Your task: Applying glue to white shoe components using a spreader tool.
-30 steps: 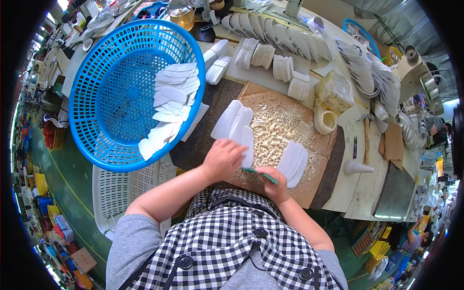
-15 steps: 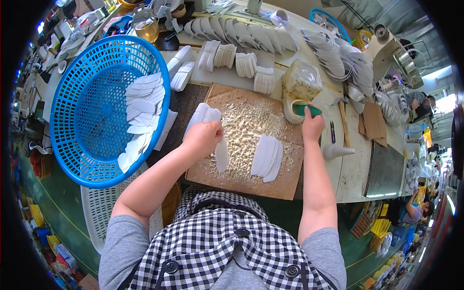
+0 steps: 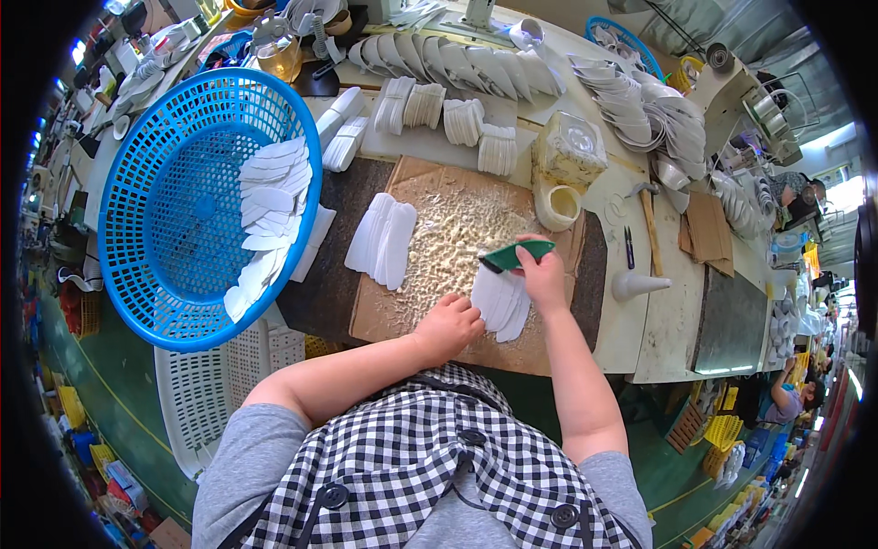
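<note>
R hand is now gripping the green brush over the right-hand white strips, no longer reaching to the pot. L hand is no longer hovering at the left-hand strips; it is lying low beside the right-hand ones – can't tell if it's holding any. Brush's dark tip is pointing L, at the strips' far end; contact unclear. Right-hand set is lying fanned on crusted cardboard – atop the table. Blue basket w/ white pcs. is standing to the L; green floor is showing below.
</note>
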Motion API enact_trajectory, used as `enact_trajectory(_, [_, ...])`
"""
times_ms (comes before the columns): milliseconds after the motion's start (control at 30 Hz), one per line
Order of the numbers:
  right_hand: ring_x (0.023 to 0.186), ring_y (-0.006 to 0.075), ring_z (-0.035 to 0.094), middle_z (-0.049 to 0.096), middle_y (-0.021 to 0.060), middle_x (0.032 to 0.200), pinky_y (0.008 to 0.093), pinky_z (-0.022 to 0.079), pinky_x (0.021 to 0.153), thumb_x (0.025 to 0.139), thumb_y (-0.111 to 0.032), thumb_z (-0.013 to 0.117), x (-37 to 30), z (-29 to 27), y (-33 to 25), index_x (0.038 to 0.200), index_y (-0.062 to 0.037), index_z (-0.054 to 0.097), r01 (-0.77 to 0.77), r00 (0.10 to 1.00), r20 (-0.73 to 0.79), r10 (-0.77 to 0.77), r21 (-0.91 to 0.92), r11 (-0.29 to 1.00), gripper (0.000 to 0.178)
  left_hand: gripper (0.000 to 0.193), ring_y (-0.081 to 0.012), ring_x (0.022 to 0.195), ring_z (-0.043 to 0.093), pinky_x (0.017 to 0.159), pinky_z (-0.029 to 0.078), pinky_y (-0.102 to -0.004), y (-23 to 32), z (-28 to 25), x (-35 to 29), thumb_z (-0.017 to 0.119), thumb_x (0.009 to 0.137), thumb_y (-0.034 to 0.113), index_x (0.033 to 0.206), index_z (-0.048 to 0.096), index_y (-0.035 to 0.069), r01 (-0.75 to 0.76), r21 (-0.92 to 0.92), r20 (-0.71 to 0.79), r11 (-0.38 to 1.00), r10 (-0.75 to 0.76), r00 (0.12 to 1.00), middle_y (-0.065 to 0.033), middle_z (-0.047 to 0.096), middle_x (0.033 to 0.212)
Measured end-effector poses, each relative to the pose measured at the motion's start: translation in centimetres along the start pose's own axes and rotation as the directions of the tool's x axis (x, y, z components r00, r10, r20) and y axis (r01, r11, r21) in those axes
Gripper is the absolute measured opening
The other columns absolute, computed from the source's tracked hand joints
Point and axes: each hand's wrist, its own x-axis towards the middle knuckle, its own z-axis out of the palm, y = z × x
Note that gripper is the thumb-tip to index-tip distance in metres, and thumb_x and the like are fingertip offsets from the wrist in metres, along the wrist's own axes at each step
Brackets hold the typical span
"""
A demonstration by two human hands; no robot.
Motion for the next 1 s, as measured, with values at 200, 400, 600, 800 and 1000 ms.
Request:
enact_trajectory(200, [0.083, 0.0179, 0.066, 0.068, 0.0089, 0.091, 0.0295, 0.051, 0.074, 0.089, 0.002, 0.061, -1.0, 0.5, 1.8, 0.105, -0.0059, 0.062, 0.526, 0.848, 0.110, -0.519, -0.292, 0.799, 0.017, 0.024, -0.0228, 0.110, 0.055, 0.100, 0.037, -0.0405, -1.4, -3.2, -0.8, 0.064, 0.085, 0.027, 0.104, 0.066, 0.013, 0.222, -0.065, 0.258, 0.973, -0.198, 0.946, -0.0023, 0.065, 0.109])
enact_trajectory(400, [0.087, 0.0142, 0.062, 0.065, 0.0066, 0.096, 0.0257, 0.049, 0.076, 0.091, 0.000, 0.061, -10.6, 0.0, 4.3, 0.104, -0.0052, 0.063, 0.348, 0.937, 0.101, -0.333, -0.270, 0.898, 0.015, 0.032, -0.0262, 0.121, 0.051, 0.103, 0.036, -0.0415, -5.7, -3.7, -7.0, 0.056, 0.080, 0.013, 0.112, 0.062, 0.006, 0.294, 0.370, -0.088, 0.881, -0.282, 0.955, -0.0114, 0.058, 0.122])
enact_trajectory(600, [0.093, 0.0140, 0.059, 0.063, 0.0054, 0.099, 0.0258, 0.046, 0.081, 0.092, -0.005, 0.062, -9.4, 1.2, 1.9, 0.103, -0.0022, 0.063, 0.088, 0.995, 0.049, -0.084, -0.089, 0.992, 0.012, 0.033, -0.0241, 0.110, 0.059, 0.092, 0.047, -0.0399, -7.0, -3.8, -8.2, 0.058, 0.082, 0.015, 0.114, 0.060, 0.005, 0.271, 0.136, 0.007, 0.953, -0.274, 0.962, -0.0079, 0.063, 0.111])
enact_trajectory(800, [0.090, 0.0125, 0.059, 0.063, 0.0056, 0.103, 0.0247, 0.046, 0.079, 0.091, -0.006, 0.064, -2.7, 6.3, 0.1, 0.106, -0.0029, 0.064, 0.325, 0.945, 0.076, -0.319, -0.085, 0.942, 0.016, 0.033, -0.0282, 0.119, 0.053, 0.100, 0.043, -0.0415, -5.7, -3.3, -7.8, 0.057, 0.082, 0.013, 0.115, 0.060, 0.006, 0.295, 0.215, -0.120, 0.931, -0.275, 0.954, -0.0133, 0.057, 0.122])
enact_trajectory(1000, [0.091, 0.0166, 0.065, 0.068, 0.0079, 0.101, 0.0278, 0.050, 0.079, 0.089, 0.000, 0.064, 2.1, 13.8, 0.8, 0.109, -0.0062, 0.063, 0.515, 0.836, 0.195, -0.512, 0.040, 0.856, 0.020, 0.033, -0.0296, 0.121, 0.051, 0.104, 0.041, -0.0427, -5.9, -3.3, -7.3, 0.055, 0.082, 0.013, 0.114, 0.060, 0.006, 0.283, 0.244, -0.037, 0.928, -0.283, 0.959, -0.0134, 0.055, 0.126])
